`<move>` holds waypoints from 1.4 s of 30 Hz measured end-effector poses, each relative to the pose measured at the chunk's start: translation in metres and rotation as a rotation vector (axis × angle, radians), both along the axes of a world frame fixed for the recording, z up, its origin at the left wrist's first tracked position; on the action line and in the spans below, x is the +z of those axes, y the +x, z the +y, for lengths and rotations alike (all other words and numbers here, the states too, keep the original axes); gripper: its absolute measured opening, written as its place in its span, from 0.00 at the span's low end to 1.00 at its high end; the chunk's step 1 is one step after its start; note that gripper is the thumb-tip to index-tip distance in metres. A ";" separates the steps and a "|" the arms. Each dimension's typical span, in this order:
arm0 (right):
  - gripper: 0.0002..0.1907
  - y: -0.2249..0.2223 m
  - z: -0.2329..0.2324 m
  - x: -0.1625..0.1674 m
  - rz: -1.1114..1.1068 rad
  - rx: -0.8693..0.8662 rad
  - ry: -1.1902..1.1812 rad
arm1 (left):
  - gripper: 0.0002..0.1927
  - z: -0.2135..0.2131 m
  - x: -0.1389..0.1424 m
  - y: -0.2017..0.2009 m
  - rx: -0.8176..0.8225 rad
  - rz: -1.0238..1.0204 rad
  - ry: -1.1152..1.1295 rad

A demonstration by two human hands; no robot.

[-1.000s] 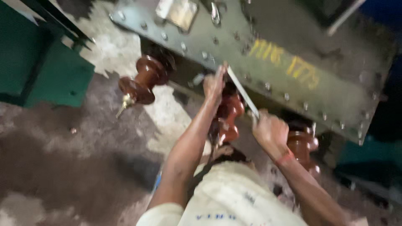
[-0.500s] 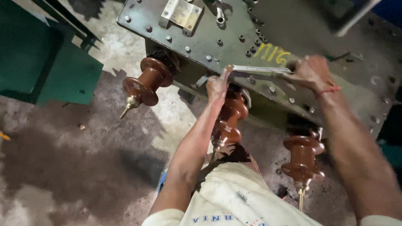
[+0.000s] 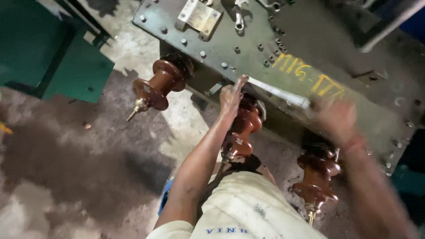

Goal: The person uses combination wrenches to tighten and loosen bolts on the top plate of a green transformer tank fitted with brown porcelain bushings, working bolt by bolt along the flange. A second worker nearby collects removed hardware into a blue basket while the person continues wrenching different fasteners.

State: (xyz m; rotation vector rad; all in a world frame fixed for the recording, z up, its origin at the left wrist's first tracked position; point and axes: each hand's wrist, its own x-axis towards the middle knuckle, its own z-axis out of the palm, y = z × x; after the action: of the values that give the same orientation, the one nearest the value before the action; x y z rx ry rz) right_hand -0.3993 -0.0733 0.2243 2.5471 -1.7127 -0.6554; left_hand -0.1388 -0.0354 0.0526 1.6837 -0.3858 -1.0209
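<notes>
A dark green steel tank lid (image 3: 283, 48), studded with bolts and marked in yellow paint, is seen filling the field from 11 to 3 o'clock. A green metal cabinet (image 3: 48, 53) is noted at 10 o'clock, standing on a stained concrete floor (image 3: 79, 168) that runs from 9 to 6 o'clock. Three brown ribbed porcelain insulators are mounted along the lid's near edge: the left insulator (image 3: 156, 86) toward 10 o'clock, the middle insulator (image 3: 242, 130) at centre, and the right insulator (image 3: 318, 175) at 4 o'clock.

A long metal wrench (image 3: 276, 94) is observed just above centre, laid across the lid's edge above the middle insulator. Its 9 o'clock end is met by the left hand (image 3: 231, 95), whose fingers are pressed against the tool and the lid's edge; whether that grip is clenched cannot be told. Its 3 o'clock end is grasped by the right hand (image 3: 335, 118), which is blurred, its grip clenched around the handle.
</notes>
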 end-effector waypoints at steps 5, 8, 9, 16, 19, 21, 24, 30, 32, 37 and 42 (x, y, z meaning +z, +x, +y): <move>0.35 0.010 -0.137 -0.003 -0.029 0.256 0.075 | 0.24 -0.001 -0.007 -0.001 -0.225 -0.729 0.030; 0.35 0.016 -0.118 -0.020 -0.129 0.212 0.023 | 0.36 -0.002 0.002 0.001 0.040 -0.034 0.056; 0.35 0.012 -0.106 -0.024 -0.175 0.205 -0.013 | 0.37 -0.002 0.007 0.001 0.034 -0.068 0.057; 0.34 0.014 0.008 -0.009 -0.394 -0.206 -0.004 | 0.36 0.002 0.037 -0.004 0.003 -0.142 0.009; 0.31 0.039 0.110 -0.038 -0.354 -0.200 -0.231 | 0.37 0.002 0.028 -0.003 -0.003 -0.103 0.027; 0.26 0.035 0.135 -0.043 -0.413 -0.114 -0.203 | 0.37 0.006 0.022 -0.002 -0.065 0.047 -0.066; 0.26 0.012 0.080 -0.023 -0.215 -0.053 -0.126 | 0.35 0.008 0.018 0.002 -0.065 0.208 -0.081; 0.41 0.019 -0.127 0.017 -0.061 0.308 0.020 | 0.37 0.005 0.023 0.000 -0.007 -0.154 0.093; 0.42 0.029 -0.137 0.003 0.063 0.264 0.080 | 0.37 0.003 0.022 0.000 0.000 -0.135 0.140; 0.41 0.006 -0.100 -0.026 -0.153 0.229 -0.076 | 0.39 0.001 0.018 0.001 0.015 -0.025 0.018; 0.36 -0.007 -0.023 -0.023 -0.215 0.013 -0.124 | 0.42 0.003 0.035 -0.003 -0.002 -0.263 0.040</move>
State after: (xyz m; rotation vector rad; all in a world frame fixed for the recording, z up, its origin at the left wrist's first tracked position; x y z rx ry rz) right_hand -0.4061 -0.0967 0.2010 2.6198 -1.7312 -0.2728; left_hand -0.1418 -0.0326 0.0872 1.8599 -0.5406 -0.8137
